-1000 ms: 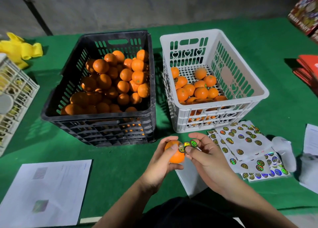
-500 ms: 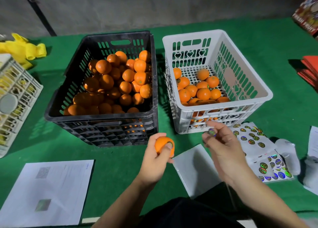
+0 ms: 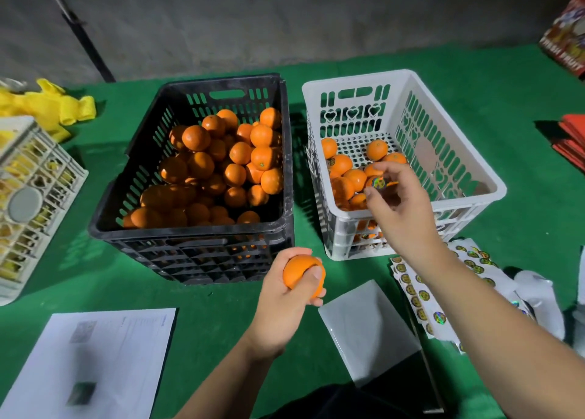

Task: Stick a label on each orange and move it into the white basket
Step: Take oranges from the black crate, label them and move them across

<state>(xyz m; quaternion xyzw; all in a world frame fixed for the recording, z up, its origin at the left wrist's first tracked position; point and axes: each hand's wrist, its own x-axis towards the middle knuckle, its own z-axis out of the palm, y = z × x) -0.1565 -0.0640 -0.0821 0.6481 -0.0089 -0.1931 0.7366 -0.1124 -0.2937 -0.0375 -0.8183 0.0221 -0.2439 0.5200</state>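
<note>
Two hands: left hand (image 3: pixel 281 304) grips round orange fruit (image 3: pixel 302 274); right hand (image 3: pixel 397 209) pinches round holographic sticker (image 3: pixel 378 183).
Change: right hand has risen over the white slotted plastic basket (image 3: pixel 456 152).

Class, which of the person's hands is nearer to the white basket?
Right. The right hand hangs over the white basket near its front rim, pinching a label. The left hand holds an orange in front of it.

two hands (image 3: pixel 285 304), three baskets (image 3: pixel 408 86), two papers (image 3: pixel 104 355)
</note>
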